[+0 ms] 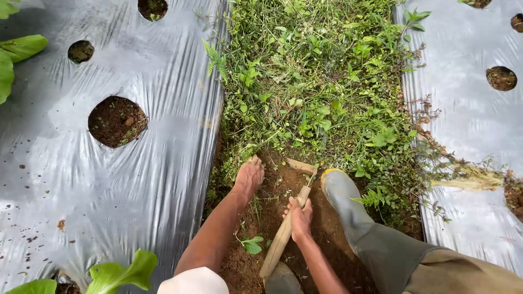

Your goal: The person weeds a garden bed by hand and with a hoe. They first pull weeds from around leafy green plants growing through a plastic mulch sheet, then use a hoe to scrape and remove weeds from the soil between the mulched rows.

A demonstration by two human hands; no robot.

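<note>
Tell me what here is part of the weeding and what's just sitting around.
In use: left hand at the weeds; right hand gripping the wooden-handled hoe.
Just there: silver plastic mulch, planting holes, leafy greens, rubber boot.

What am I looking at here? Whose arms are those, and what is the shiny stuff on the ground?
This is one picture from a camera worn on a person's head, looking down, so the arms are the person's own. The left hand reaches down to the weeds at the edge of the bare soil. The right hand has its grip closed around the wooden handle of a small hoe, whose blade rests in the soil. Beside it is the person's grey rubber boot. The shiny stuff is silver plastic sheet, laid over the garden beds on both sides. It has round holes showing dirt. Green leafy plants poke in at the left edge.
</note>
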